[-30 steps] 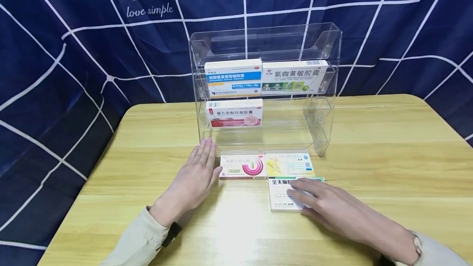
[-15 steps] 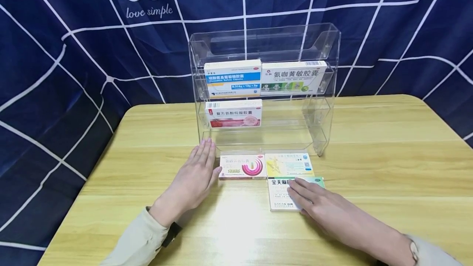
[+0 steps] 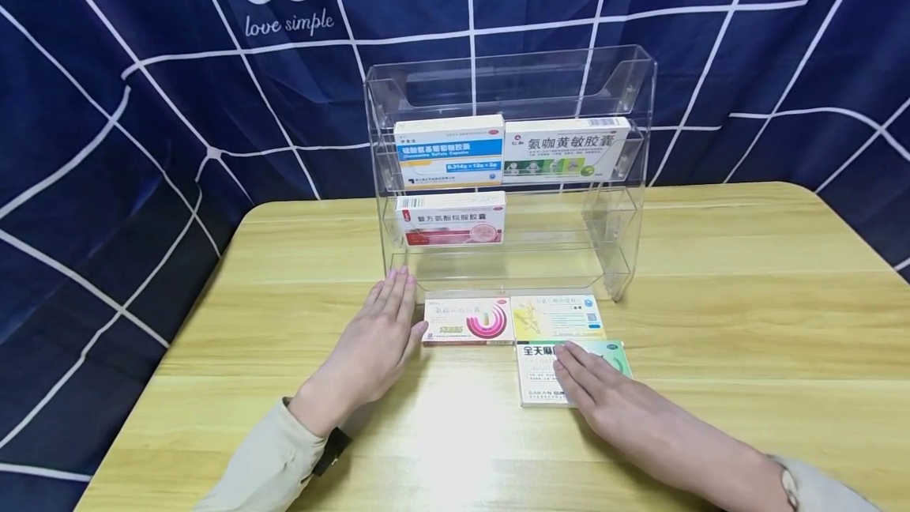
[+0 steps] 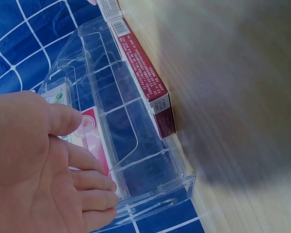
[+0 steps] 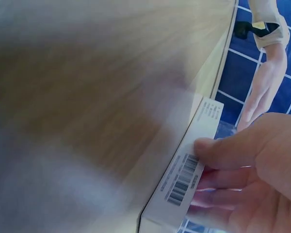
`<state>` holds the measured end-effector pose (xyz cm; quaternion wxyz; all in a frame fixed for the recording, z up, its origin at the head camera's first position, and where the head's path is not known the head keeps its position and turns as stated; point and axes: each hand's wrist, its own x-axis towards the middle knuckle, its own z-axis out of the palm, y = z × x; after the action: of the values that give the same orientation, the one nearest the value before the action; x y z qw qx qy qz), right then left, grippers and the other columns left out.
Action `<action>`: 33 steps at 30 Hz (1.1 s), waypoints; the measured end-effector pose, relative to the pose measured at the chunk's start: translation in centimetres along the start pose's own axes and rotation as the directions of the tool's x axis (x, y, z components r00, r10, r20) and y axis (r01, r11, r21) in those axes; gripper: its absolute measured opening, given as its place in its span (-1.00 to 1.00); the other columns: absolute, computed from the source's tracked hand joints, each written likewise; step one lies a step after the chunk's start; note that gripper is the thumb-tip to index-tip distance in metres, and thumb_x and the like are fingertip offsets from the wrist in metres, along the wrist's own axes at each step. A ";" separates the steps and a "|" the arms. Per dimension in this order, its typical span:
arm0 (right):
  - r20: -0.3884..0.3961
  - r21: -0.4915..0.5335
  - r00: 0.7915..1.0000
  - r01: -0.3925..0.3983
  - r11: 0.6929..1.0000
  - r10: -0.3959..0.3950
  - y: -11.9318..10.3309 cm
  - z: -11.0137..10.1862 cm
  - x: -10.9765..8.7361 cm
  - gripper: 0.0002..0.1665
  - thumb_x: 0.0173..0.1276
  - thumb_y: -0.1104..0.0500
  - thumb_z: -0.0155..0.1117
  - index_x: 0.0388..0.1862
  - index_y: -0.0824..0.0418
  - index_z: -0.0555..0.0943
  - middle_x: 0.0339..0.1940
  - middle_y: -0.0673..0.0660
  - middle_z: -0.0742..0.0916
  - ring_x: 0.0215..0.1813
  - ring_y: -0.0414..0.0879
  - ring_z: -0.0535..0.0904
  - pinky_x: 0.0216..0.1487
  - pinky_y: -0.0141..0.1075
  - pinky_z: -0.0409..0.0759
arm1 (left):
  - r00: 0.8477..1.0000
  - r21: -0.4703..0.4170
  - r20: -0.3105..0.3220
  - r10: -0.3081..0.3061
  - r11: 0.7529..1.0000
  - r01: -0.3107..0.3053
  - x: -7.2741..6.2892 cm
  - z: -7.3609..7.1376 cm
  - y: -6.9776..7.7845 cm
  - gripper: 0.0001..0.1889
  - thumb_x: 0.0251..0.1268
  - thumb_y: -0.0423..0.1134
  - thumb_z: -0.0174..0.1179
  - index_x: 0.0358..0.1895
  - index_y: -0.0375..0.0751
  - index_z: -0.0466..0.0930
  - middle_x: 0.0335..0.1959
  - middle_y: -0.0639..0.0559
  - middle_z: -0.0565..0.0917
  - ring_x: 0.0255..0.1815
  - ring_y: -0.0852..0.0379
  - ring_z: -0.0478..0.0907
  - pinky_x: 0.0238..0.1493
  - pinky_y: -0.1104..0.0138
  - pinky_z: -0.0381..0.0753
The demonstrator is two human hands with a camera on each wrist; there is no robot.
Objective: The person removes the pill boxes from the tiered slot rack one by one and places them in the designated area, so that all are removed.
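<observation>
My left hand point(image 3: 373, 350) lies with straight fingers beside the front left corner of a clear acrylic rack point(image 3: 526, 263). Its thumb tip is close to the left end of a pink-and-white medicine box point(image 3: 462, 321). My right hand point(image 3: 633, 409) rests its straight fingers on a white-and-green medicine box point(image 3: 540, 378). In the right wrist view, the thumb touches that box's barcode side point(image 5: 184, 177). A yellow-and-white medicine box point(image 3: 558, 318) lies flat behind it, right of the pink-and-white one. Part of the white-and-green box is hidden under the right hand.
Upright in the rack's top tier stand a blue-and-white box point(image 3: 449, 152) and a green-and-white box point(image 3: 565, 150). A red-and-white box point(image 3: 455, 220) stands below on the left. The wooden table point(image 3: 746, 299) is bordered by a blue checked cloth point(image 3: 711, 62).
My right hand's fingers have straightened and drawn together on the white-and-green box, and the hand has shifted slightly, showing more of its green corner. The left hand has stayed still.
</observation>
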<state>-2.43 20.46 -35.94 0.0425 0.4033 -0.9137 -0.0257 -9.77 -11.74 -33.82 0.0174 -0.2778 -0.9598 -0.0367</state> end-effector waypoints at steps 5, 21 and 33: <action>-0.073 -0.064 0.997 0.022 0.998 -0.027 -0.2 0.7 -0.3 -0.38 0.29 0.42 -0.13 0.37 0.44 0.31 0.42 0.40 0.33 0.41 0.21 0.30 0.48 -0.12 0.08 | 1.000 0.007 0.004 -0.004 1.000 0.004 0.0 0.0 0.0 -0.35 0.57 -0.05 -0.21 0.45 -0.54 0.00 0.48 -0.42 0.01 0.51 -0.27 -0.06 0.49 0.03 -0.07; 0.005 0.151 1.000 0.009 0.989 -0.009 -0.5 0.9 -0.6 0.24 -0.36 0.78 0.22 0.47 0.47 0.08 0.51 0.44 0.13 0.51 0.26 0.03 0.47 -0.33 -0.55 | 1.000 0.011 -0.006 -0.003 1.000 0.003 0.0 0.2 0.0 -0.35 0.57 -0.06 -0.20 0.45 -0.54 0.00 0.48 -0.42 0.02 0.51 -0.27 -0.06 0.49 0.04 -0.07; 0.140 0.233 0.990 -0.048 0.971 0.015 0.8 -0.7 0.1 -0.06 0.08 0.52 0.25 0.48 0.36 0.18 0.53 0.32 0.17 0.50 0.22 0.11 0.39 0.06 0.18 | 1.000 0.005 0.000 -0.003 1.000 0.003 0.0 0.1 0.1 -0.35 0.57 -0.06 -0.21 0.45 -0.54 0.00 0.48 -0.42 0.02 0.51 -0.26 -0.07 0.49 0.04 -0.07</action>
<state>-3.00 20.90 -35.15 -0.0680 0.3882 -0.9174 0.0559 -9.71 -11.70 -33.90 0.0182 -0.2763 -0.9603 -0.0343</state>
